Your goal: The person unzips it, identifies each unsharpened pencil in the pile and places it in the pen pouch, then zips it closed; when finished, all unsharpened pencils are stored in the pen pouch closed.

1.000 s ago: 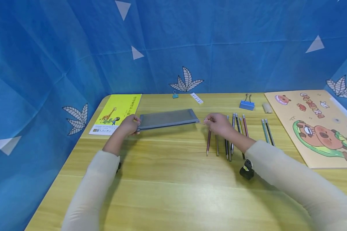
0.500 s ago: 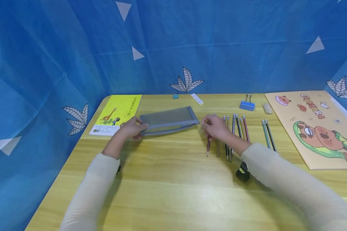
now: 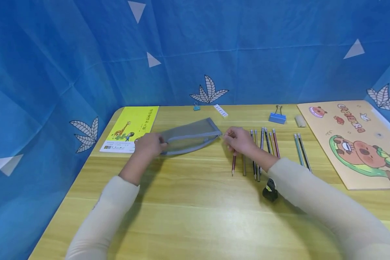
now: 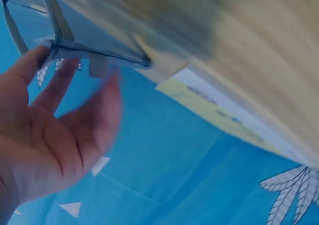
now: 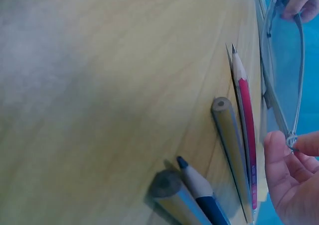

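A translucent grey zip pouch (image 3: 190, 133) is stretched between my hands, its long near edge bowed apart into a gaping mouth. My left hand (image 3: 148, 145) holds the pouch's left end; in the left wrist view its fingers reach to the pouch edge (image 4: 62, 46) and the thumb is blurred. At the right corner my right hand (image 3: 239, 140) pinches the small zipper pull (image 5: 290, 139) between thumb and finger. Just below this hand several pencils lie side by side, among them a red pencil (image 5: 246, 130) and a dark blue one (image 5: 207, 200).
A yellow book (image 3: 133, 122) lies at the left, partly behind the left hand. Along the back are a small teal clip (image 3: 196, 107), a white boxed item (image 3: 221, 111), a blue binder clip (image 3: 277, 118) and an eraser (image 3: 300, 121). At right lies a capybara pad (image 3: 351, 144).
The pouch's mouth has spread from nearly closed to gaping, and the pouch has tilted. My left hand has slid right along its end; my right hand has shifted slightly left.
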`<action>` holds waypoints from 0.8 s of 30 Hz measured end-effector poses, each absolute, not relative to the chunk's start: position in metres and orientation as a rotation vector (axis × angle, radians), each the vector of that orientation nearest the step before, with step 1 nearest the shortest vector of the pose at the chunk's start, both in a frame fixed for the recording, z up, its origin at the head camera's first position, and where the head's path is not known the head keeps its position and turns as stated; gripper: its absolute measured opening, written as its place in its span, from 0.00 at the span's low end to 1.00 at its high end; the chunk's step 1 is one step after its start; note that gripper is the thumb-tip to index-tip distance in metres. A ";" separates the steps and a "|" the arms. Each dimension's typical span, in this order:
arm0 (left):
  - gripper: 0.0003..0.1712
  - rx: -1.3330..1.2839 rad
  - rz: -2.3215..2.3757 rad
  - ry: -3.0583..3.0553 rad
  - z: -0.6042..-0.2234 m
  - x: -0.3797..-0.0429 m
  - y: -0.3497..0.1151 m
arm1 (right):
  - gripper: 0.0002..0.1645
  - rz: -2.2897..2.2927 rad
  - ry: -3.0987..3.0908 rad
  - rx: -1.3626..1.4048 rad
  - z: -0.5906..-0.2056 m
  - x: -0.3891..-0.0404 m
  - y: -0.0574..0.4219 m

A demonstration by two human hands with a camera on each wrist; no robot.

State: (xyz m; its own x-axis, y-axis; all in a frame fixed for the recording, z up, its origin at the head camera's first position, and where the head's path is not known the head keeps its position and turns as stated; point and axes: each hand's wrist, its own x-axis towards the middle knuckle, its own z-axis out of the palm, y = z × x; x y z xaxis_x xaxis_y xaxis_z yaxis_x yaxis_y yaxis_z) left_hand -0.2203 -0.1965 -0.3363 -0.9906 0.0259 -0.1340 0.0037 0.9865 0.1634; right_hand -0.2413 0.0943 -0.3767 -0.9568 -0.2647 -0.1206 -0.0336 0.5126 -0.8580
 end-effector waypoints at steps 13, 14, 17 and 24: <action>0.18 0.430 0.194 3.110 -0.329 -0.210 -0.184 | 0.10 -1.414 2.592 -0.169 -0.374 -0.256 0.101; 0.18 0.444 0.196 3.121 -0.329 -0.209 -0.185 | 0.11 -1.395 2.609 -0.183 -0.373 -0.256 0.102; 0.17 0.480 0.203 3.141 -0.330 -0.209 -0.186 | 0.12 -1.361 2.630 -0.206 -0.370 -0.256 0.104; 0.14 0.464 0.256 3.123 -0.338 -0.211 -0.194 | 0.13 -1.277 2.662 -0.216 -0.368 -0.254 0.106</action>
